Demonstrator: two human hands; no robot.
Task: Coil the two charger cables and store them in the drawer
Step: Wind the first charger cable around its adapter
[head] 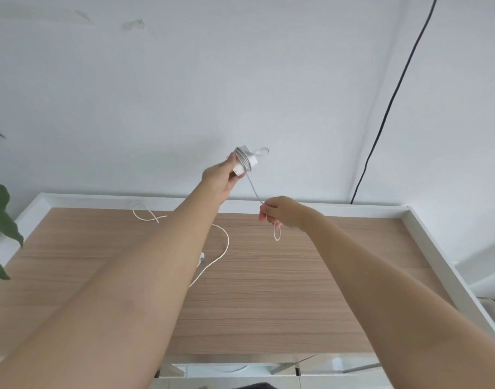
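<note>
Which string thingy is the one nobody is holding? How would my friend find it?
Look at the wooden tabletop with its white rim. The loose white cable lies there left of the middle, running under the left arm. Unlike the cable stretched in the air from left hand to right hand, nothing grips it.

A pale grey-white painted wall (240,80) rose behind a light wood-grain tabletop with a white raised border (268,290). A thin dark cord (392,99) ran down the wall; green plant leaves (0,220) showed at left.
</note>
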